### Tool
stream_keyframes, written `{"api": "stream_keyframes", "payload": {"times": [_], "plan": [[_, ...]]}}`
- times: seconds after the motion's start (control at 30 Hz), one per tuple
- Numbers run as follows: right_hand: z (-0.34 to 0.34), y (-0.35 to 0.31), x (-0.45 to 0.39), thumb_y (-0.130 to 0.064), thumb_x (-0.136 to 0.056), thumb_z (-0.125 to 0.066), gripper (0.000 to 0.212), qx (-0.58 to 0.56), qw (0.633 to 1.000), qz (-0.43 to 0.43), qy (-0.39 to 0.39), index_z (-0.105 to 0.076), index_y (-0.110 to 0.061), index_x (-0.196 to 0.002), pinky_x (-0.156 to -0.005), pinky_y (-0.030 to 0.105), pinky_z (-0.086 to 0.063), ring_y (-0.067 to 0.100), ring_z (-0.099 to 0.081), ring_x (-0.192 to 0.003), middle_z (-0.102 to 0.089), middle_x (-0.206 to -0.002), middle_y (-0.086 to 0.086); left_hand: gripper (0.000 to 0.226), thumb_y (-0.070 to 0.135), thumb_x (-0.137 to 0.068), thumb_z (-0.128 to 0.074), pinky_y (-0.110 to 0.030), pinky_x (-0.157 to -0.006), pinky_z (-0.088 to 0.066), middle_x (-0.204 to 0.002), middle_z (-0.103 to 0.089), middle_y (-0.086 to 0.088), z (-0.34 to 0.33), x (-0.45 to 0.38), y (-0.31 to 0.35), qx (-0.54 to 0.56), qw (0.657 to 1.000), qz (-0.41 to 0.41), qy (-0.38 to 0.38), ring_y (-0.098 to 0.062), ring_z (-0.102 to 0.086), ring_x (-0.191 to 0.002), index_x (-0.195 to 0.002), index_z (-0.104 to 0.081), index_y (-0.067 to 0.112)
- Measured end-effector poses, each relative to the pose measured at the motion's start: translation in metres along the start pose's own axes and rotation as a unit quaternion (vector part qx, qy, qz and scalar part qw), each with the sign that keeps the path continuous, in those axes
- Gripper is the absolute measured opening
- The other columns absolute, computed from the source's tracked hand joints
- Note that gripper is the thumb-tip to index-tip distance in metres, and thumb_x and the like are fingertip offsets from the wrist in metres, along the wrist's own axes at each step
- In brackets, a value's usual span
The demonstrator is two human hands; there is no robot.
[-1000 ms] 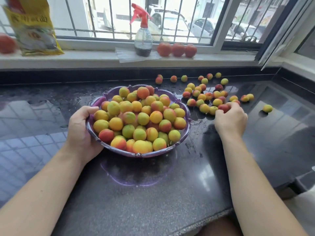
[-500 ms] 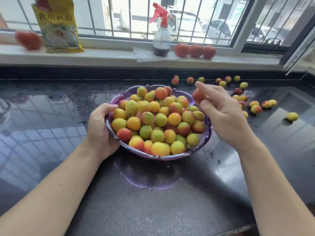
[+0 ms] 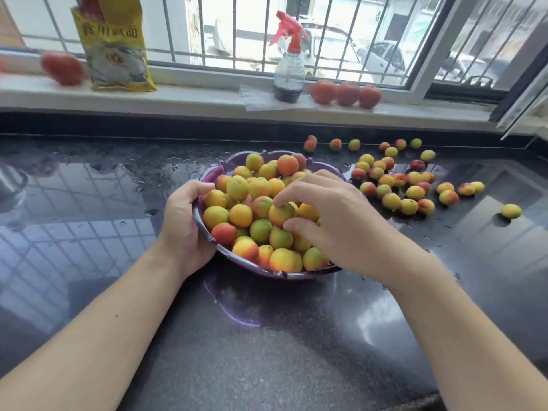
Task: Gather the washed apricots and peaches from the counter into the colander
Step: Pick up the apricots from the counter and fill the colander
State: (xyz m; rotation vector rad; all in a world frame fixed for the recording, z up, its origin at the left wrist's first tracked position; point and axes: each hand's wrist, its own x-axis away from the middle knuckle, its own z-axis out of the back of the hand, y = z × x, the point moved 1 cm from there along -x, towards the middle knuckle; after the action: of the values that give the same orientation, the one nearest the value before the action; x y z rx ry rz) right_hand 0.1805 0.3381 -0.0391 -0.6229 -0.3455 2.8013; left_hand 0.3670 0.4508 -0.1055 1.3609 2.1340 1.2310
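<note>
A purple colander (image 3: 225, 169) heaped with yellow, green and red fruit stands on the wet dark counter (image 3: 267, 336). My left hand (image 3: 184, 229) grips its left rim, thumb over the edge. My right hand (image 3: 332, 221) is over the heap, fingers curled down, thumb and forefinger pinching a yellow-red fruit (image 3: 280, 215) on top of the pile. Several loose apricots and peaches (image 3: 394, 188) lie scattered on the counter to the right of the colander, some along the back edge (image 3: 335, 144), one alone at far right (image 3: 511, 211).
On the window sill stand a yellow bag (image 3: 114, 46), a spray bottle with a red trigger (image 3: 289, 66) and three red tomatoes (image 3: 347, 93); another tomato (image 3: 62, 68) lies at left. An open window frame juts in at upper right. Water drops cover the counter.
My right hand went from the loose fruit on the right, up over the colander's rim, and now sits low on the heap with a fruit. My left hand stayed on the rim.
</note>
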Motion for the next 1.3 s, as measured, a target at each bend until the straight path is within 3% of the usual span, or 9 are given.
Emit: {"api": "stream_keyframes", "payload": {"times": [0.23, 0.33, 0.43, 0.57, 0.73, 0.83, 1.03, 1.2, 1.3], "plan": [[0.000, 0.002, -0.002, -0.025, -0.089, -0.076, 0.029, -0.010, 1.000, -0.016, -0.020, -0.072, -0.031, -0.117, -0.097, 0.036, -0.046, 0.009, -0.050, -0.108, -0.067, -0.113, -0.011, 0.058, 0.032, -0.101, -0.035, -0.060, -0.107, -0.054, -0.136, -0.068, -0.026, 0.000, -0.001, 0.000, 0.001, 1.000, 0.003, -0.008, -0.045, -0.066, -0.127, -0.145, -0.058, 0.001], [0.004, 0.003, 0.000, -0.026, -0.091, -0.074, 0.037, -0.036, 0.999, -0.023, -0.015, -0.068, -0.032, -0.127, -0.102, 0.029, -0.044, 0.008, -0.052, -0.116, -0.066, -0.121, -0.012, 0.056, 0.032, -0.102, -0.035, -0.060, -0.108, -0.052, -0.135, -0.069, -0.025, 0.001, -0.001, 0.000, -0.001, 1.000, 0.002, -0.006, -0.044, -0.066, -0.126, -0.143, -0.059, 0.003], [0.016, 0.018, 0.006, -0.018, -0.094, -0.069, 0.030, -0.081, 0.988, -0.062, 0.118, -0.070, -0.026, -0.123, -0.099, 0.020, -0.043, 0.007, -0.057, -0.116, -0.067, -0.119, -0.012, 0.052, 0.032, -0.103, -0.034, -0.059, -0.107, -0.052, -0.133, -0.070, -0.024, 0.001, 0.000, -0.001, -0.001, 1.000, -0.004, -0.004, -0.043, -0.068, -0.124, -0.136, -0.065, 0.005], [0.010, 0.089, 0.022, -0.005, -0.093, -0.058, 0.023, -0.034, 0.932, -0.183, 0.311, -0.074, -0.016, -0.104, -0.090, 0.032, -0.053, 0.015, -0.065, -0.099, -0.070, -0.101, -0.006, 0.049, 0.028, -0.103, -0.035, -0.058, -0.103, -0.056, -0.127, -0.073, -0.024, -0.003, 0.001, -0.002, 0.015, 1.000, -0.013, -0.010, -0.041, -0.072, -0.117, -0.107, -0.082, 0.014], [-0.001, 0.150, 0.053, -0.001, -0.084, -0.053, 0.029, -0.018, 0.846, -0.376, 0.376, -0.075, -0.008, -0.103, -0.089, 0.028, -0.047, 0.030, -0.064, -0.099, -0.068, -0.104, 0.010, 0.052, 0.032, -0.103, -0.035, -0.058, -0.097, -0.060, -0.133, -0.071, -0.023, -0.002, 0.002, 0.000, 0.004, 1.000, 0.002, -0.004, -0.042, -0.070, -0.122, -0.136, -0.064, 0.005], [-0.002, 0.158, 0.054, -0.003, -0.089, -0.054, 0.033, 0.010, 0.840, -0.424, 0.338, -0.072, -0.011, -0.116, -0.096, 0.036, -0.046, 0.031, -0.060, -0.110, -0.065, -0.117, 0.013, 0.052, 0.032, -0.104, -0.034, -0.057, -0.094, -0.061, -0.132, -0.071, -0.023, -0.004, 0.004, 0.000, 0.005, 1.000, 0.002, -0.001, -0.042, -0.070, -0.121, -0.137, -0.063, 0.004], [-0.014, 0.162, 0.042, -0.032, -0.092, -0.068, 0.060, 0.080, 0.875, -0.457, 0.138, -0.050, -0.017, -0.147, -0.107, 0.044, -0.040, 0.030, -0.045, -0.134, -0.046, -0.148, 0.007, 0.055, 0.033, -0.104, -0.034, -0.056, -0.091, -0.062, -0.132, -0.071, -0.024, -0.008, 0.006, 0.001, -0.002, 1.000, 0.006, 0.013, -0.042, -0.070, -0.120, -0.138, -0.063, 0.002], [-0.016, 0.164, 0.038, -0.033, -0.096, -0.062, 0.050, 0.123, 0.866, -0.470, 0.117, -0.053, -0.016, -0.142, -0.099, 0.045, -0.045, 0.036, -0.050, -0.128, -0.050, -0.144, 0.010, 0.059, 0.032, -0.103, -0.035, -0.058, -0.095, -0.060, -0.134, -0.069, -0.025, -0.009, 0.006, 0.001, 0.000, 1.000, 0.008, 0.019, -0.044, -0.068, -0.124, -0.145, -0.057, -0.002], [-0.016, 0.163, 0.039, -0.028, -0.097, -0.062, 0.037, 0.120, 0.869, -0.458, 0.147, -0.060, -0.016, -0.132, -0.095, 0.045, -0.047, 0.037, -0.054, -0.120, -0.057, -0.134, 0.012, 0.058, 0.032, -0.103, -0.036, -0.059, -0.096, -0.059, -0.135, -0.069, -0.025, -0.008, 0.007, 0.001, 0.003, 1.000, 0.006, 0.021, -0.044, -0.067, -0.125, -0.146, -0.056, -0.002]]}}
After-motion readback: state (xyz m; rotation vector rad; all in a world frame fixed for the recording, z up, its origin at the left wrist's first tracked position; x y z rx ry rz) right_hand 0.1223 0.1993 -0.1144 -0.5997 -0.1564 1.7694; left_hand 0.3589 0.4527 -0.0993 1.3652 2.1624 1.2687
